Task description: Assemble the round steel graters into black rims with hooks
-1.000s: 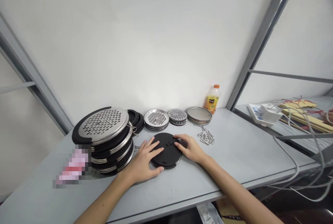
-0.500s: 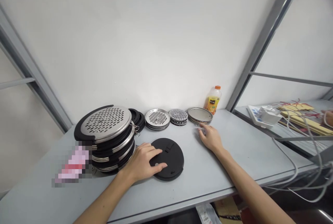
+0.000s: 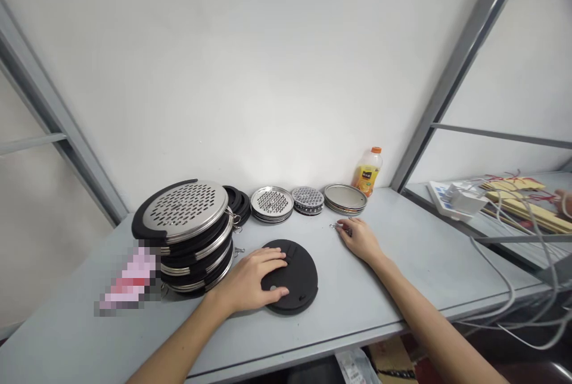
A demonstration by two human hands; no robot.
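My left hand lies on the left part of a round black disc, fingers and thumb spread over its top. The disc rests flat on the grey table, with faint raised marks near its far edge and a small slot near its front edge. Farther right, my right hand is low over the table, thumb and fingertips pinched together. A small metal ring pokes out from those fingertips; the rest of the piece is hidden. Behind that hand sits a stack of plain metal discs.
At left stands a tall stack of black-rimmed metal graters with rings hanging off. Perforated metal discs, smaller perforated discs and black rings line the wall. A juice bottle stands at back right; white cables hang beyond.
My right hand's fingers have closed on small metal pieces beside the plain disc stack and drawn slightly toward me. My left hand stays on the black disc, its fingers lying farther over it.
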